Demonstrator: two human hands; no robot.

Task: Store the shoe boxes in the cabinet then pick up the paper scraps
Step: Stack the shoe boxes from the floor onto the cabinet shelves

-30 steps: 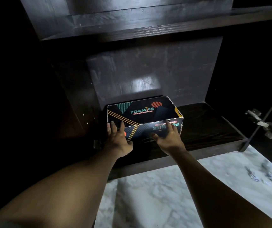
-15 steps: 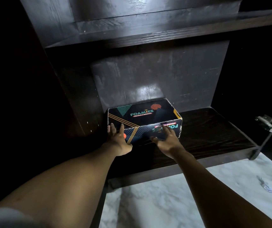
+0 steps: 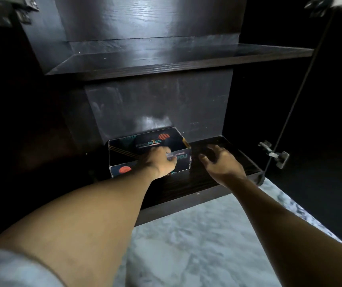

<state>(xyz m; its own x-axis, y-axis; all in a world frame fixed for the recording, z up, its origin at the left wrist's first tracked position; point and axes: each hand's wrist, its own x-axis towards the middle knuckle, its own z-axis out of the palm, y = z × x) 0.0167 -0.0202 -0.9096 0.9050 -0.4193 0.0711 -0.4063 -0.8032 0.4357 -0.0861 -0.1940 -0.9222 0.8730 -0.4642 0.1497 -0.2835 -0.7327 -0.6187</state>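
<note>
nearest, at the bottom left corner, is a pale sleeve (image 3: 4, 268), and both bare forearms reach forward from it and from the right edge. under them lies a white and grey marble floor (image 3: 186, 245). just past the floor runs the front edge of the dark wood cabinet (image 3: 79, 125), its bottom shelf (image 3: 217, 179) low and close to the marble.

the right hand (image 3: 222, 164) hovers over that shelf just right of the box (image 3: 124, 160). it is released, fingers spread and a little bent, and it touches nothing. the left hand (image 3: 159, 162) is at the box's front top edge, near the middle. its fingers are bent there, but blur hides whether they clasp the edge or only press on it, so i cannot tell.

the box is dark, with orange lines, a red disc and the word foamies on its lid. it sits on the bottom shelf, at the left end, pushed back against the rear panel (image 3: 157, 104).

to the right, a metal hinge (image 3: 275, 154) hangs on the open door's edge. higher up is a bare second shelf (image 3: 166, 59), and at the top left corner another hinge (image 3: 10, 9).
</note>
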